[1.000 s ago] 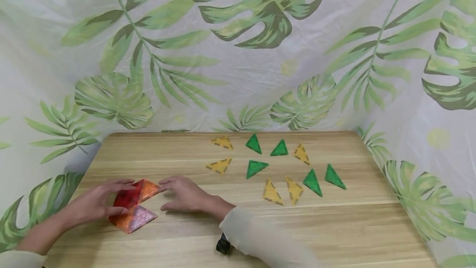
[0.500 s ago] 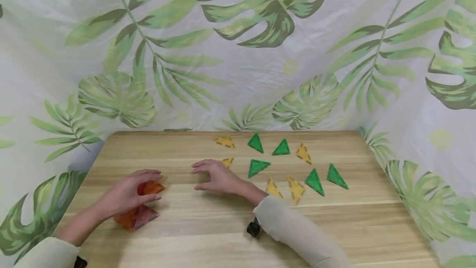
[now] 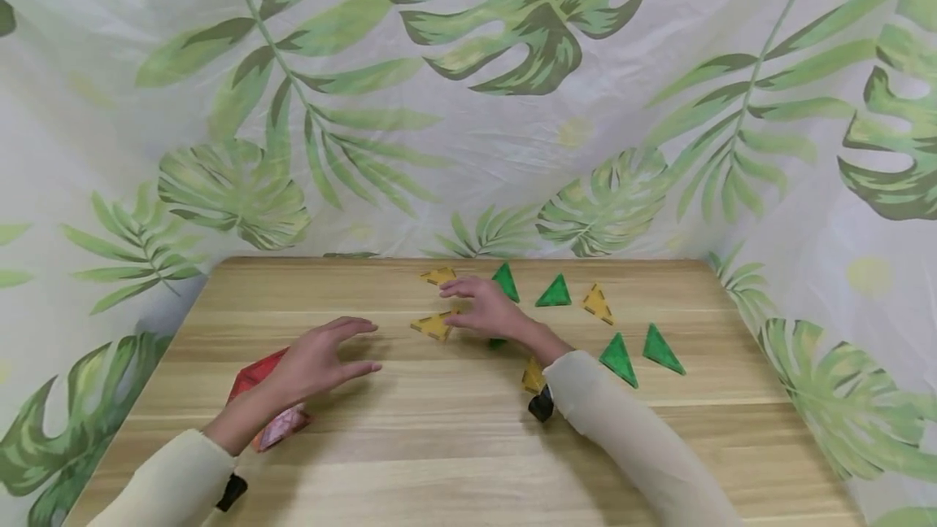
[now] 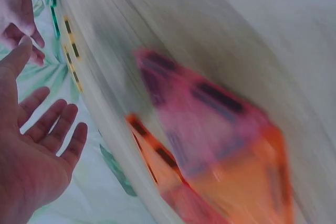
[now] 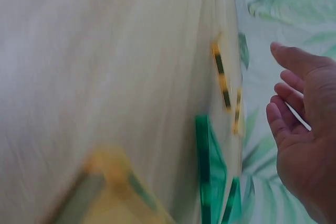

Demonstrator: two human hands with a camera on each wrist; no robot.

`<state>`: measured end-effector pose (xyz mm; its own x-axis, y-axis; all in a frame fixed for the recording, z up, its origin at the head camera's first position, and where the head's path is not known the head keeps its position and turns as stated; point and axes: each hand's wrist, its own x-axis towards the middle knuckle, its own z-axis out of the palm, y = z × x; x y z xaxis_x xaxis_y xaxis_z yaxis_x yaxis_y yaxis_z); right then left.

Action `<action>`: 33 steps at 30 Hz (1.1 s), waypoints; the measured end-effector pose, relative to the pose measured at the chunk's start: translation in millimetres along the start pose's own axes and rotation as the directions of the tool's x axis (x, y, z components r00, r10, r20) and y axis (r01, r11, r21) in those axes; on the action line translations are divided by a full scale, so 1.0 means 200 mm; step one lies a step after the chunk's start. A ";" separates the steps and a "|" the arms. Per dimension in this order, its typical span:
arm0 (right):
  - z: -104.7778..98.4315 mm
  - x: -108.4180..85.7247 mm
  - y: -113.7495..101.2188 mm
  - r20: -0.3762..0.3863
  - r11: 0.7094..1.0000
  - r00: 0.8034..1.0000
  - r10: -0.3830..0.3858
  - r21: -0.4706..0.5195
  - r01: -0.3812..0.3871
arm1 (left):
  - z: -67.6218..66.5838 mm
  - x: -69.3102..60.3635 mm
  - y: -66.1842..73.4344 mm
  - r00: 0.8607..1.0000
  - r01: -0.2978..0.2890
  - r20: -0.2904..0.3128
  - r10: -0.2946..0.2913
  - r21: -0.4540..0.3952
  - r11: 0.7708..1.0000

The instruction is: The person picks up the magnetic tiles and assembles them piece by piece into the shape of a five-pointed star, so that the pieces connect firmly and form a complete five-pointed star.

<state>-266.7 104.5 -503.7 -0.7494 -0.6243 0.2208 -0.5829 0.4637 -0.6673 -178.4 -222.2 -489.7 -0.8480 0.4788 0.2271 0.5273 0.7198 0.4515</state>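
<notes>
We are seeing the left hand (image 3: pixel 318 360) spread, the red-pink-orange tile cluster (image 3: pixel 254 374) lying on the table (image 3: pixel 439 462) below its wrist; the right hand (image 3: pixel 489 311), thumb and fingers apart, is hovering by a yellow triangle (image 3: pixel 432 326).

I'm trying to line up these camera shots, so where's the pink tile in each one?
Head: the pink tile, lower left.
Left wrist: pink tile, near the centre, blurred.
Right wrist: not in it.
Shared landmark: the right hand, just below centre in head, top left in left wrist, right edge in right wrist.
</notes>
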 end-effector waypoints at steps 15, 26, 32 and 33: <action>-0.12 0.05 0.20 0.023 0.989 0.995 0.100 0.104 -0.102 | 0.19 0.27 0.09 0.989 0.151 0.021 -0.150 -0.073 0.986; -0.07 0.14 0.21 0.051 0.990 0.990 0.130 0.051 -0.133 | 0.29 0.35 0.14 0.971 0.234 0.067 -0.227 -0.117 0.965; -0.05 0.18 0.22 0.064 0.982 0.983 0.174 0.070 -0.178 | 0.34 0.40 0.17 0.969 0.244 0.060 -0.240 -0.072 0.967; -0.05 0.18 0.23 0.065 0.981 0.982 0.177 0.066 -0.181 | 0.35 0.41 0.17 0.968 0.247 0.057 -0.244 -0.058 0.967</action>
<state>-323.3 109.4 -518.5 -0.8186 -0.5721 0.0520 -0.4150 0.5264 -0.7421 -225.9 -123.4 -515.9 -0.9466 0.3165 0.0609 0.2975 0.7853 0.5429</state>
